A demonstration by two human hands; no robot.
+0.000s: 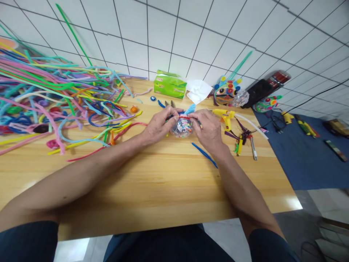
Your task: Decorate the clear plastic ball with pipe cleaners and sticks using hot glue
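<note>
Head view: the left hand (160,124) and right hand (207,128) pinch a red strip (184,117) at the top of a clear, bead-filled ball (182,128), each grip closed on one side of it. The ball sits at the middle of the wooden bench (147,182). A blue pipe cleaner (204,155) lies just nearer, by the right forearm; a green tissue pack (170,84) lies beyond, and a yellow glue gun (225,117) to the right.
</note>
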